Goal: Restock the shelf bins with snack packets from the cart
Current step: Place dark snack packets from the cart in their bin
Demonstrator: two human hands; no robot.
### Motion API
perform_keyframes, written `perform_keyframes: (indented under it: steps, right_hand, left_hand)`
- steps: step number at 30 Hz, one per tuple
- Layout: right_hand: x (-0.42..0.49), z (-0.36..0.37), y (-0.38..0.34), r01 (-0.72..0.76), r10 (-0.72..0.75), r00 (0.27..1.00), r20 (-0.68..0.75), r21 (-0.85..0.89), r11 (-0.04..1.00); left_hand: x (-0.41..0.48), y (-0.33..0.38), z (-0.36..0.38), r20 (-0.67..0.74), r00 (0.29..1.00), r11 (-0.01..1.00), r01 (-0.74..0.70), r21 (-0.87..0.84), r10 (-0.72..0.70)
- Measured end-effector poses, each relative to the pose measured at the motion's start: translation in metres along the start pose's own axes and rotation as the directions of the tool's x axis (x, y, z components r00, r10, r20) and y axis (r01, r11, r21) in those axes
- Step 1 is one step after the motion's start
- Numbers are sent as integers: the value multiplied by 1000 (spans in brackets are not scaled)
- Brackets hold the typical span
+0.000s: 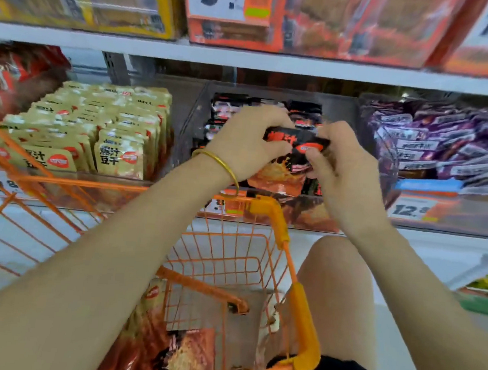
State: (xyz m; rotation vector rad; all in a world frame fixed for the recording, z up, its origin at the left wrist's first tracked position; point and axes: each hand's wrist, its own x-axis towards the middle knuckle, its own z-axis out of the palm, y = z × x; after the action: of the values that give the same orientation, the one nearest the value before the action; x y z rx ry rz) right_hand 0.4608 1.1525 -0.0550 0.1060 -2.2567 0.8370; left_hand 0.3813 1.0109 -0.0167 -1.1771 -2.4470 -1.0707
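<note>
Nearest, in the orange cart (305, 321): orange packs (191, 353) lying flat, number unclear. Above its far rim, gripping one black-and-orange packet (295, 151) with both hands, left hand (246, 144) and right hand (343, 169) curled round its top corners, over the middle bin (192, 122), hiding part of the black packets (228, 107) inside. Beyond, flanked by two fuller bins: tan packets (119, 122) left, purple packets (444, 148) right.

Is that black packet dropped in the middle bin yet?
No, held: left hand and right hand both grip the black packet at the middle bin.
</note>
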Motion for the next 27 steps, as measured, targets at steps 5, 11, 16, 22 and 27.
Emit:
perform_keyframes:
  steps: [5, 11, 16, 22, 27]
  right_hand:
    - [4, 2, 7, 49, -50, 999, -16, -39, 998]
    - [11, 3, 8, 87, -91, 994, -57, -64, 994]
    - [7, 7, 17, 62, -62, 998, -33, 0, 998]
    - [1, 15, 26, 79, -70, 997, 45, -238, 968]
    - [26, 11, 29, 66, 49, 969, 242, -447, 892]
  left_hand:
    - [-4, -7, 17, -95, 995, 1000, 23, -7, -24]
    - [-3, -7, 19, -167, 986, 1000, -8, -7, 7]
    - [-9, -11, 23, -175, 984, 1000, -21, -2, 20]
    - [-22, -34, 37, -66, 998, 981, 29, 189, -16]
    - [-21, -32, 41, -136, 984, 932, 152, 329, -112]
